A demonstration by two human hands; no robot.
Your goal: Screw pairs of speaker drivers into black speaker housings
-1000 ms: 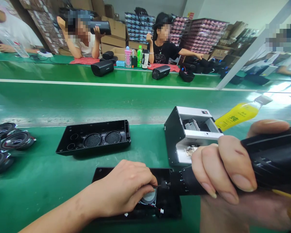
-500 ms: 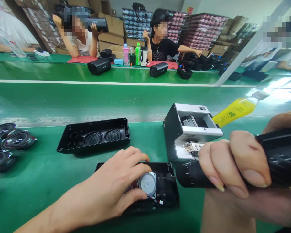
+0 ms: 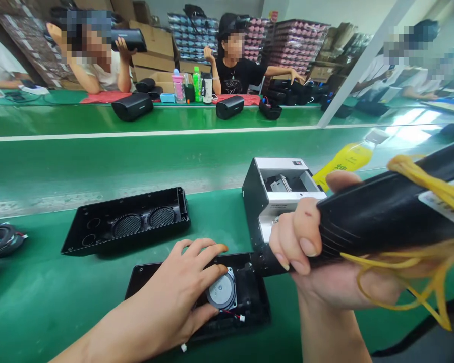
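A black speaker housing [image 3: 254, 302] lies on the green mat near the front edge, with a round speaker driver [image 3: 221, 291] seated in it. My left hand [image 3: 174, 297] rests on the housing, fingers spread and pressing beside the driver. My right hand [image 3: 306, 252] is wrapped round a black electric screwdriver [image 3: 382, 212], whose tip points down into the housing just right of the driver. Yellow elastic bands [image 3: 419, 181] loop round the tool's body.
A second, empty black housing [image 3: 126, 224] lies behind on the left. A white and black screw feeder box [image 3: 278, 194] stands behind my right hand, a yellow bottle [image 3: 344, 159] beyond it. Loose drivers [image 3: 0, 239] sit at the left edge. People work across the green belt [image 3: 136, 161].
My view has shifted right. My left hand went from pinching at the driver to lying spread beside it. The screwdriver has tilted and its tip has come closer to the housing.
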